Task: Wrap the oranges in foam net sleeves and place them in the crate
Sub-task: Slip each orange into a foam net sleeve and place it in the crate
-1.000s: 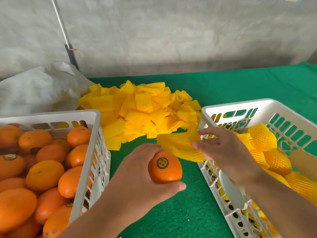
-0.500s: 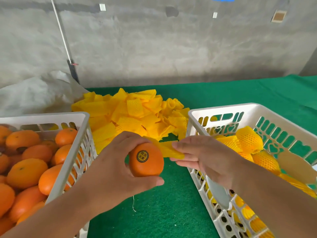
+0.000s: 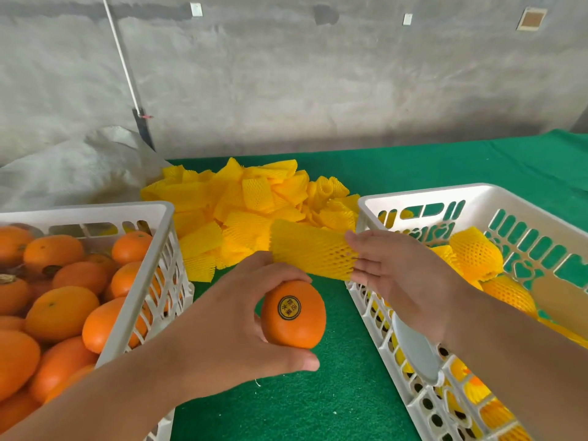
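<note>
A: Orange [image 3: 294, 315], bare, sticker facing up. Left hand [image 3: 222, 326] grips it, fingers curled over the top, thumb under. It's held above the green cloth [image 3: 318, 402], between the two crates.

B: And the sleeve [image 3: 310, 251]?

A: Just beyond the orange, up and right of the grip. The right hand [image 3: 397, 275] has its fingers pushed into one end, spreading the tube; I'd call it held, though the thumb is hidden.

B: Step?

A: Judging by that, opening the sleeve. Orange not yet inside. The next move calls for lining the open mouth up with the orange and sliding it over.

B: Then?

A: Into the right crate [image 3: 413, 198], beside the right wrist, where wrapped fruit already lies. Unwrapped oranges fill the left crate [image 3: 152, 237]; spare sleeves [image 3: 248, 198] are heaped further off.
</note>
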